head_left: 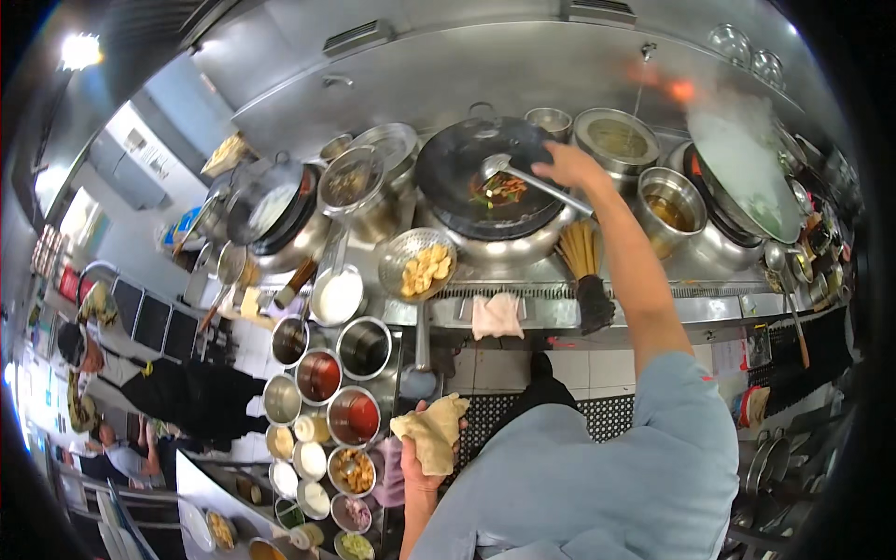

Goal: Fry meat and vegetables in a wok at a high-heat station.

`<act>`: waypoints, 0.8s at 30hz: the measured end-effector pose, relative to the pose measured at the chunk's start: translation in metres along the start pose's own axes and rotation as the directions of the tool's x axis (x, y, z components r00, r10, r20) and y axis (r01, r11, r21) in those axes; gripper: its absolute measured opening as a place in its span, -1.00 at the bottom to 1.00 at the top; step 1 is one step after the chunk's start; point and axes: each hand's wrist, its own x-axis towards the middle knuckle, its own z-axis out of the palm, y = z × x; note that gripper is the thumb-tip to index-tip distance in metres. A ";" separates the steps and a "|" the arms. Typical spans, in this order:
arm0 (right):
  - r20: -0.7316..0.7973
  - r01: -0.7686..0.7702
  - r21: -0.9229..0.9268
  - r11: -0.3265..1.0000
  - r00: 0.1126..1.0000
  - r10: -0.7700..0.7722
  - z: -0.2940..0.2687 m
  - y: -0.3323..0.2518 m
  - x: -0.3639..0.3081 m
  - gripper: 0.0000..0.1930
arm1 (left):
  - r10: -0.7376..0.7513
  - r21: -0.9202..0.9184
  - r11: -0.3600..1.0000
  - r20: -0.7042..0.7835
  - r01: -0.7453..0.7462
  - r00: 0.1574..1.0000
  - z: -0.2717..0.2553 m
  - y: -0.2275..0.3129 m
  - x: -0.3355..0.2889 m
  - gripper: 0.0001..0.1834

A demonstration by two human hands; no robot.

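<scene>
Black wok (457,163): largest, left of and below right hand (571,168), its right rim by the fingers. Perforated skimmer (391,266) with pale chunks (427,271): farther left, nearer the body. Long-handled ladle (553,190): handle slants just beneath right hand, bowl in wok to its left. Right hand: thumb and fingers apart, partly spread; contact with handle cannot be told. Folded cream cloth (434,434): clamped in left hand (420,474), fingers wrapped round it. Chopped red-and-green bits (505,192): smallest, in wok, left of right hand.
</scene>
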 end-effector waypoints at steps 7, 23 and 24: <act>-0.072 -0.149 0.275 0.950 0.982 0.174 0.138 0.086 -0.097 -0.68 | -0.053 0.080 0.995 -0.157 0.066 0.986 0.020 -0.019 0.159 -0.35; -0.233 0.772 0.121 0.625 0.634 -0.738 0.047 0.251 0.222 -0.79 | 0.313 0.627 0.776 -0.483 0.074 0.817 0.049 -0.038 0.429 -0.72; -0.161 0.605 0.212 0.767 0.796 -0.583 0.046 0.258 0.235 -0.79 | 0.315 0.628 0.775 -0.480 0.070 0.818 0.045 -0.040 0.438 -0.72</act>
